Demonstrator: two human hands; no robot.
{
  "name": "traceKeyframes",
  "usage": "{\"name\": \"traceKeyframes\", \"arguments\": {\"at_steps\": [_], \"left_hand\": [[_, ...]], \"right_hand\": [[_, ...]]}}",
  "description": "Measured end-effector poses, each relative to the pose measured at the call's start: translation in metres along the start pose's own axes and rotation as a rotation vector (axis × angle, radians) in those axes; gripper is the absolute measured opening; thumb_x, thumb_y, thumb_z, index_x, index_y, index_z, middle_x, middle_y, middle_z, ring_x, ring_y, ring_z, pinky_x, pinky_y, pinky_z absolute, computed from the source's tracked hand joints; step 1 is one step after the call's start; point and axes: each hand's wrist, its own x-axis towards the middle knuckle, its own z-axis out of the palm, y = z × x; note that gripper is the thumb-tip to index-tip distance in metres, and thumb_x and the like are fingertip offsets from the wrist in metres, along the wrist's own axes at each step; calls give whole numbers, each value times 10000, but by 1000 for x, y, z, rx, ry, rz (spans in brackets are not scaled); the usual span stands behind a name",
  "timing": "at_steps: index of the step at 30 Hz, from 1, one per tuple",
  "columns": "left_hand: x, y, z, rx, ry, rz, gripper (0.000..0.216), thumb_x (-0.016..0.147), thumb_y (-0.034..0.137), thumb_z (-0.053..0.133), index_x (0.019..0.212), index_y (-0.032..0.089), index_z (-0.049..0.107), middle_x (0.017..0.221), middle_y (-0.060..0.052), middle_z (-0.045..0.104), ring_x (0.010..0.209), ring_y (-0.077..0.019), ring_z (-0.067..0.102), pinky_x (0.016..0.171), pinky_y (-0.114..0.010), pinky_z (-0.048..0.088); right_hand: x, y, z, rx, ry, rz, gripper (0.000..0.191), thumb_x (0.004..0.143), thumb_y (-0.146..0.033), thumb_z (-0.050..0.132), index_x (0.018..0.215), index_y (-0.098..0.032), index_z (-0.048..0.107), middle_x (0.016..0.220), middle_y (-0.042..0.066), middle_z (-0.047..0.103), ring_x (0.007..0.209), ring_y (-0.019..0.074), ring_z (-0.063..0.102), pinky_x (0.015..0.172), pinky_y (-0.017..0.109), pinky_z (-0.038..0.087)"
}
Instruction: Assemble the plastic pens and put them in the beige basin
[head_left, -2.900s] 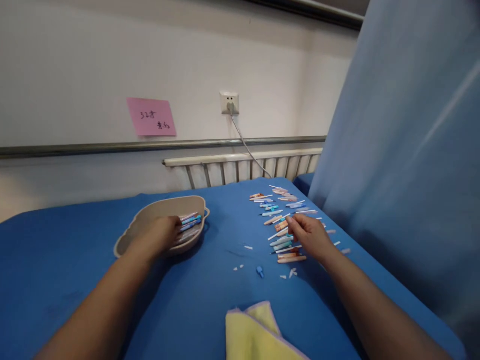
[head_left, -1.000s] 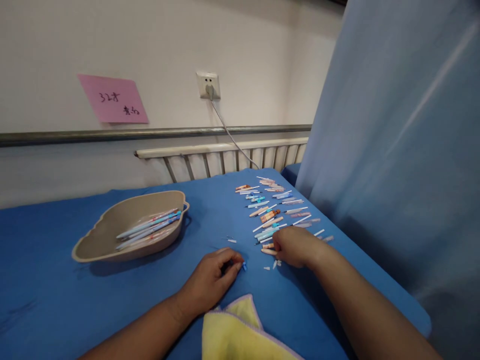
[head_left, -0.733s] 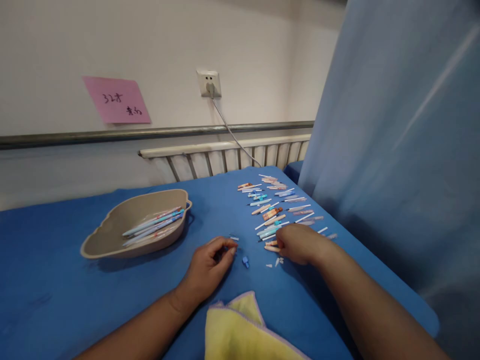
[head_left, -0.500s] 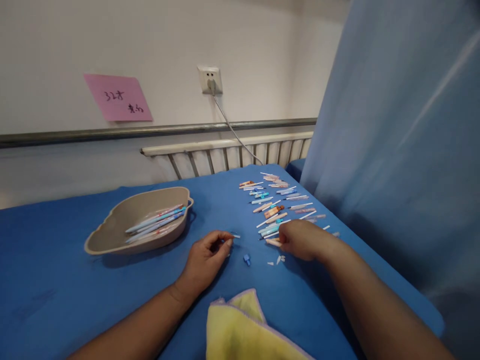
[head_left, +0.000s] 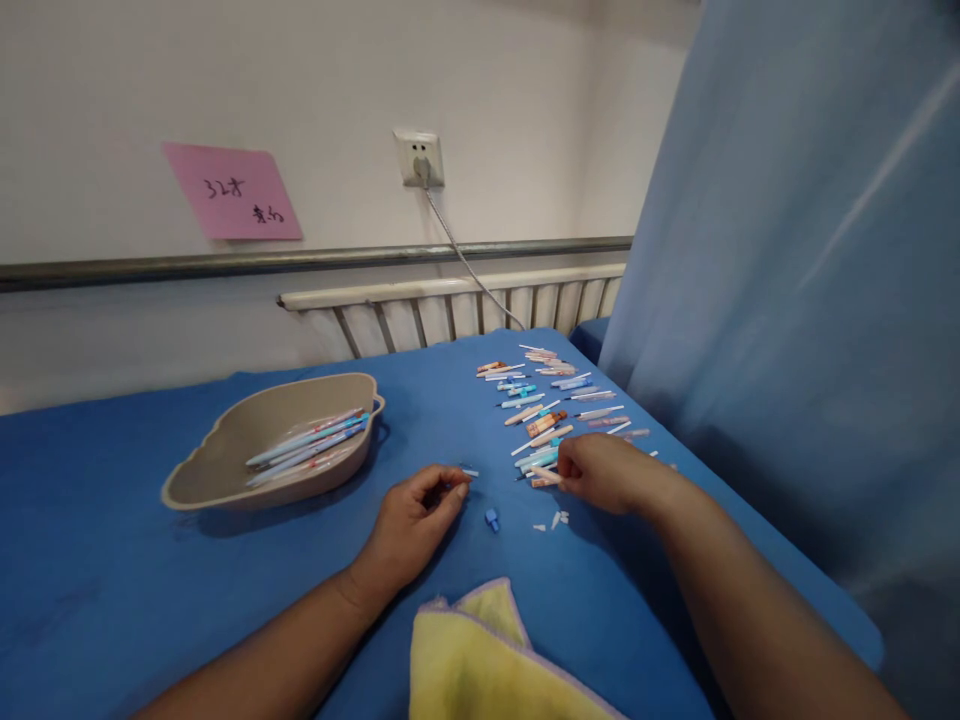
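My left hand (head_left: 411, 518) rests on the blue cloth with thumb and fingers pinched over a tiny part I cannot make out, beside a small white piece (head_left: 470, 473). A small blue cap (head_left: 491, 519) lies just right of it. My right hand (head_left: 604, 473) is curled at the near end of a row of pen parts (head_left: 551, 407), its fingertips pinched on a thin pale part (head_left: 541, 480). A beige tray (head_left: 217, 470) to the left holds several assembled pens (head_left: 307, 446).
A yellow cloth (head_left: 487, 660) lies at the near edge. Small white bits (head_left: 551, 522) sit below my right hand. A light blue curtain (head_left: 795, 260) hangs close on the right. Behind the table are a radiator (head_left: 450, 315), a wall socket with cable (head_left: 418, 160) and a pink note (head_left: 232, 192).
My left hand left the tray and came to the middle of the cloth, first pinching near the blue cap, then shifting slightly left of it. My right hand slid to the row's near end.
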Motion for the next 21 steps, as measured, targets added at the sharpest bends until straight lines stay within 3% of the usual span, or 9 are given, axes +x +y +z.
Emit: {"name": "traceKeyframes", "arguments": {"at_steps": [10, 21], "left_hand": [[-3, 10, -1, 120, -51, 132, 174, 816, 299, 539, 877, 180, 650, 747, -12, 654, 680, -132, 585, 651, -239, 459], [-11, 30, 3, 321, -123, 261, 173, 867, 271, 458, 922, 195, 604, 837, -33, 642, 783, -151, 597, 733, -255, 453]], "right_hand": [[8, 19, -1, 268, 262, 46, 106, 777, -312, 580, 789, -208, 598, 721, -15, 651, 624, 118, 542, 519, 215, 303], [17, 25, -2, 774, 331, 15, 177, 765, -239, 560, 932, -182, 549, 755, -17, 624, 642, 114, 582, 575, 199, 433]]}}
